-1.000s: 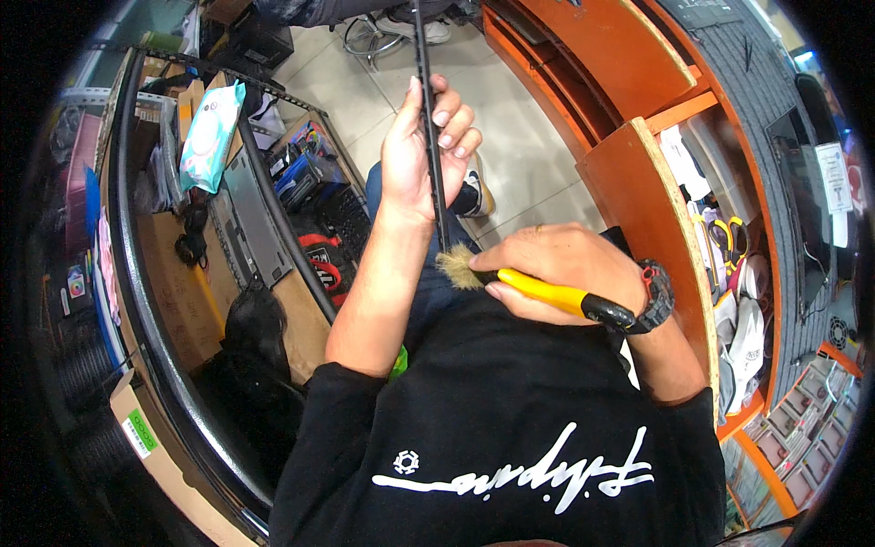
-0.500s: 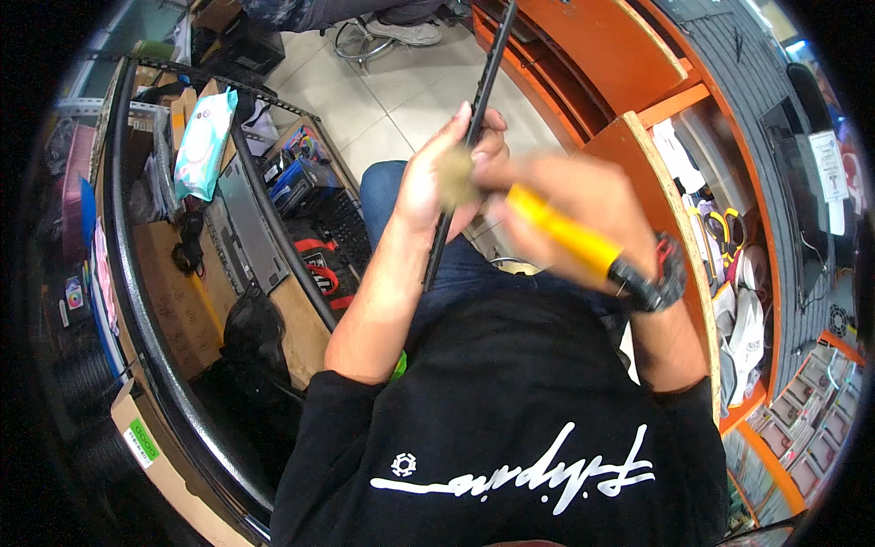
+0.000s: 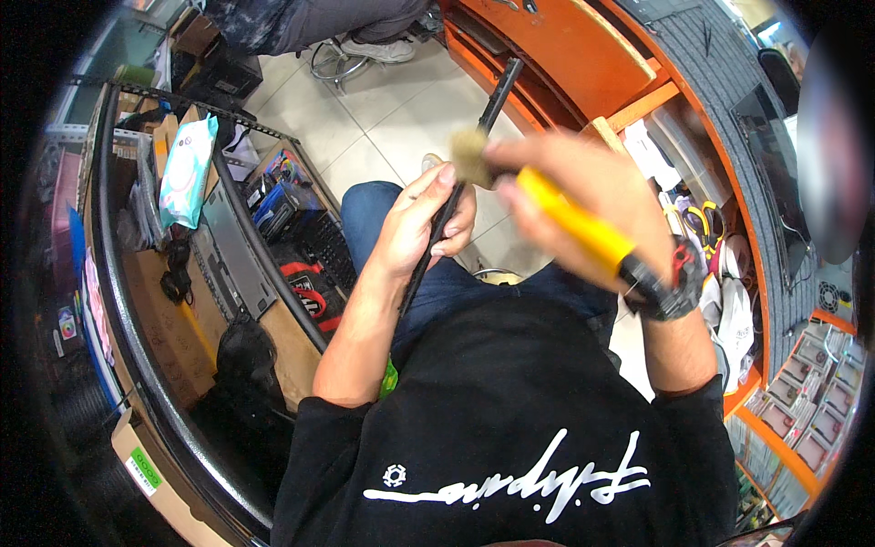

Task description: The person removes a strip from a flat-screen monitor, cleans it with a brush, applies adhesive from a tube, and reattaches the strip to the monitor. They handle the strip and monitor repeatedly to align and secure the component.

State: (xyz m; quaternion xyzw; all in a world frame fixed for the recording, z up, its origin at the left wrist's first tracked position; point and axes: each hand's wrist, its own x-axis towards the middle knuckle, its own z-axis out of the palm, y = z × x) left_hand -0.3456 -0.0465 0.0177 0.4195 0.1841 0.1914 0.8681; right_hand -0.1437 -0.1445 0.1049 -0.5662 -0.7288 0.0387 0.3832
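My left hand (image 3: 421, 223) is wrapped round a long, thin black piece (image 3: 499, 98), thumb on one side and fingers on the other. It slants from my lap up and away to the right, seen nearly edge-on, so its exact kind is unclear. My right hand (image 3: 597, 182), smeared by motion, grips a brush with a yellow and black handle (image 3: 579, 223). The brush's pale tan bristles (image 3: 470, 157) meet the black piece just beyond my left fingertips. A dark band circles my right wrist.
To the left, a black-framed rack (image 3: 123, 301) holds a teal and white wipes pack (image 3: 189, 173), a grey laptop-like panel (image 3: 239, 251) and boxes. An orange wooden desk (image 3: 583, 46) stands at right, with scissors (image 3: 704, 226) on its shelf. Another person's leg (image 3: 310, 23) shows beyond.
My left hand and the black piece have come lower and tilted further over. The bristles have moved from beside my left fingers to farther up the piece. The view has shifted slightly.
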